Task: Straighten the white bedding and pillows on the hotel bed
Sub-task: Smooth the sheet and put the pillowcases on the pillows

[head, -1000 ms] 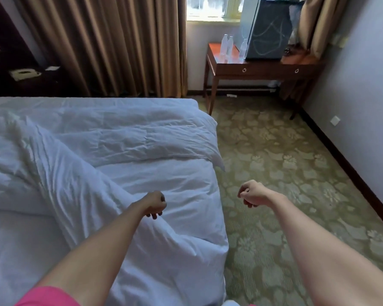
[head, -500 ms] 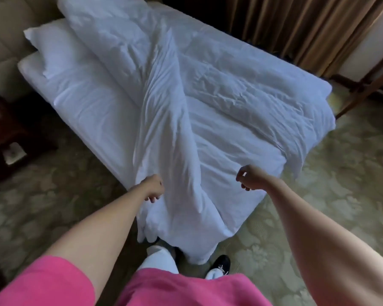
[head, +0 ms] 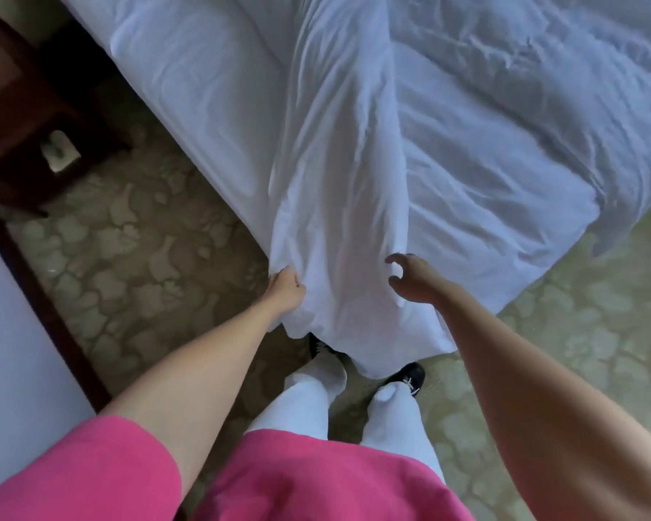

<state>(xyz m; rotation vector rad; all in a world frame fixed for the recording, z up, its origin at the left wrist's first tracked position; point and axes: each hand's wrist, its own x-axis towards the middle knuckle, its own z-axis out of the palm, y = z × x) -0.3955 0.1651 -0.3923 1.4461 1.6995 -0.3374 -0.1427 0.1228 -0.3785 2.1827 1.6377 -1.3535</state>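
Duvet [head: 339, 182] draped off bed corner onto patterned carpet [head: 128, 257]; left hand [head: 286, 291] fingers pinching it, right hand [head: 414, 282] fingers spread

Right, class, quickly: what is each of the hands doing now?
Left hand: closed, gripping the duvet edge.
Right hand: open, fingers curled, holding nothing.

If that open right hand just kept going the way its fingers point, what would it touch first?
Most likely the hanging fold of the white duvet: the right hand is open, its fingers curled toward that cloth. Depth is unclear, so it may already be brushing it.
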